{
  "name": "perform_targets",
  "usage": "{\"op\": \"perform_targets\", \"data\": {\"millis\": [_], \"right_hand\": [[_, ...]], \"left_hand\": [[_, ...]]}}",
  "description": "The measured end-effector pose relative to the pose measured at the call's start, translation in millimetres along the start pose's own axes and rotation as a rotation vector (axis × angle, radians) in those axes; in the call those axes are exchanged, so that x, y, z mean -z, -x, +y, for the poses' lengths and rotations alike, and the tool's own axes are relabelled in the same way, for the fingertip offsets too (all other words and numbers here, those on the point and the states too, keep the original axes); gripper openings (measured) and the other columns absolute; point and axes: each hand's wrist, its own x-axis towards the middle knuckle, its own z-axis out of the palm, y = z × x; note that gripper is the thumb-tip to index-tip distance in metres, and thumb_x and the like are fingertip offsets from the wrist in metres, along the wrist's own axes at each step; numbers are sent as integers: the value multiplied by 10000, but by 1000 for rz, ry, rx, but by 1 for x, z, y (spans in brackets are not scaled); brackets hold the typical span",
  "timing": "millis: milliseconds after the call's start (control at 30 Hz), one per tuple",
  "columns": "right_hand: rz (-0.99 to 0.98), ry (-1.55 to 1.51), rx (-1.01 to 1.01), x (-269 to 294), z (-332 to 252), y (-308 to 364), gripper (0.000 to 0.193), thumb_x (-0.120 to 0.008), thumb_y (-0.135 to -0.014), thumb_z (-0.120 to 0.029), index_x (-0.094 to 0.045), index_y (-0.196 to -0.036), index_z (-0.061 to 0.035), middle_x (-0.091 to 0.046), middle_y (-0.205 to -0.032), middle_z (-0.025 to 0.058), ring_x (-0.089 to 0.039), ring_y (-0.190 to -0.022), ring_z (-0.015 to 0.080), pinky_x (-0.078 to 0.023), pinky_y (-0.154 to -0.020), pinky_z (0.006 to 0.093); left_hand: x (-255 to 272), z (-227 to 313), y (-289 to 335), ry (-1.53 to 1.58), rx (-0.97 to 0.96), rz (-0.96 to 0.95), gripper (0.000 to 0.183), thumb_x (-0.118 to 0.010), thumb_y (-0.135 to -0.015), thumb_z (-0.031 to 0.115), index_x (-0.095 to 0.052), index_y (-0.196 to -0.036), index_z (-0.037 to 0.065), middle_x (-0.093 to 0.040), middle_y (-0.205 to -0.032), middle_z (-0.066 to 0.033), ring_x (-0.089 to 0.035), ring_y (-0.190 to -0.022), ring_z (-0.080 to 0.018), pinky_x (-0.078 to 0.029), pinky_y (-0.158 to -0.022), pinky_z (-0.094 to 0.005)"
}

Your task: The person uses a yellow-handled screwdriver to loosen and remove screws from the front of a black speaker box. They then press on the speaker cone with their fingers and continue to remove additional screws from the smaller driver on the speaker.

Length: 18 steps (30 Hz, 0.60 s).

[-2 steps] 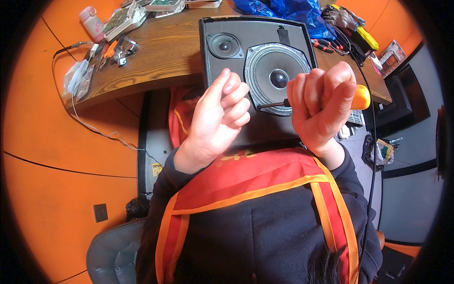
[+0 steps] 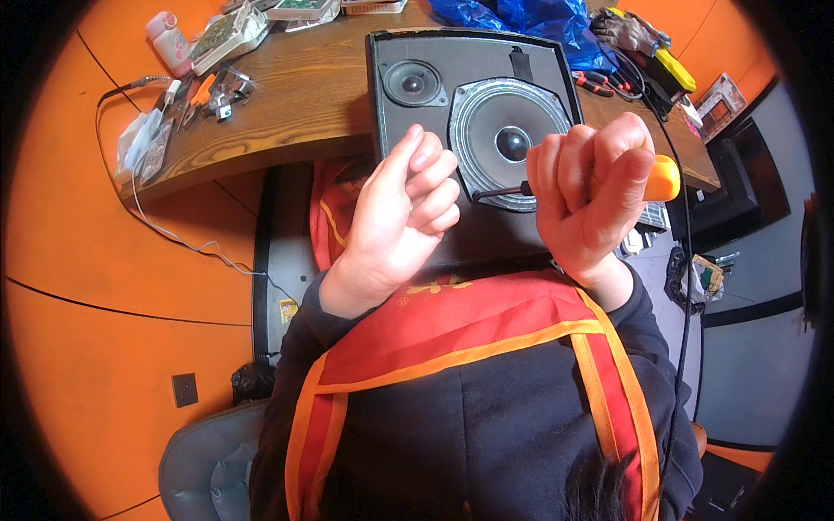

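My right hand is wrapped round a screwdriver. Its orange handle end sticks out on the right of the fist, and its dark shaft points left across the lower rim of the large speaker cone. My left hand is closed, thumb against the curled index finger; whatever may be pinched there is too small or hidden to make out. Both hands are raised in front of a black speaker cabinet, which leans against the table edge. A smaller round tweeter sits at its upper left.
The wooden table carries small tools and orange-handled pliers on the left, a pink bottle, circuit boards in trays, a blue plastic bag and work gloves. A black cable hangs down on the right.
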Motion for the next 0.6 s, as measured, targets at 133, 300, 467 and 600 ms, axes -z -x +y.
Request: {"op": "perform_targets", "data": {"millis": [133,300,467,600], "right_hand": [[29,64,20,-2,-1,2,235,-493,-953,-260,-392,-850,-73,-380,-509,-9,-307,-369,58,-290,-359,220],[-43,295,293,0,11,0,552,-586,-897,-217,-182,-1253,-93,-551,-871,179,-571,-660,194,-495,-562,261],[-222,755,429,10,-7,-10,495,-744,-758,-153,-447,-1131,-18,-590,-930,166,-601,-698,184,-506,-578,254],[-226,1303,296,3,-39,-14,357,-716,-757,-109,-522,-1038,-5,-568,-876,94,-564,-669,129,-437,-573,204]], "left_hand": [[-1,0,0,8,-1,-8,314,-343,-1000,304,-374,-734,139,-259,-602,50,-205,-450,-60,-191,-431,-218],[-1,0,0,-7,-7,3,312,-346,-999,305,-368,-734,140,-257,-601,53,-202,-447,-57,-190,-430,-212],[0,1,-1,-15,-7,1,312,-352,-996,306,-364,-732,141,-259,-600,53,-200,-446,-55,-189,-429,-213],[-2,0,0,-12,-13,7,313,-354,-996,304,-365,-730,139,-259,-598,50,-201,-445,-57,-189,-431,-216]]}}
